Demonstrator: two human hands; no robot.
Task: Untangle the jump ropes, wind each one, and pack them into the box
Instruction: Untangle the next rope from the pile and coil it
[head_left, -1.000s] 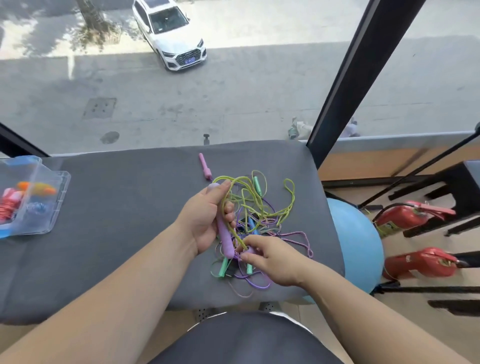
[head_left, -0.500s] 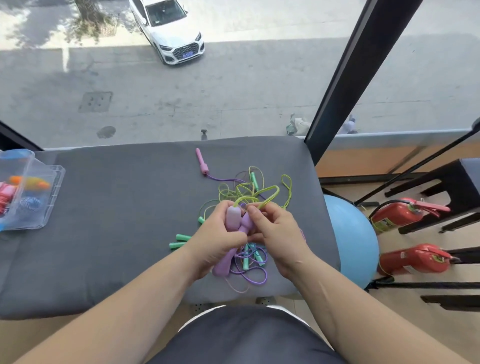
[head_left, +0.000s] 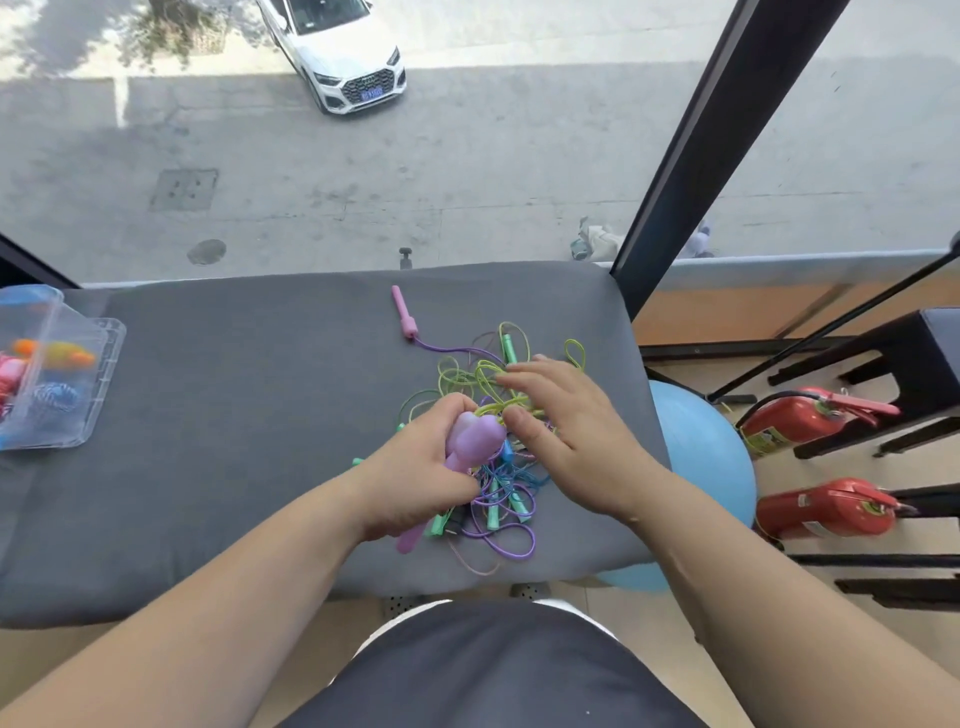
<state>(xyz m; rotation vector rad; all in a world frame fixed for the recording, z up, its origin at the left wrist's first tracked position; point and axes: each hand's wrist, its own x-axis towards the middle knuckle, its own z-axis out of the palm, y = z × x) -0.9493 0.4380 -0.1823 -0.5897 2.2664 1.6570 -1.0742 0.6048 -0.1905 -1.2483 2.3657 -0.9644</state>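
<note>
the left hand grips smooth purple handles. the right hand lies flat, fingers straight, on the thin, loopy jump ropes near the soft grey bench's right edge. the clear plastic box sits at its left edge.

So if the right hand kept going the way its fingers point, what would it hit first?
Probably the loose yellow-green rope loops just ahead of the right hand, and farther on the pink plastic handle; depth is unclear.
</note>
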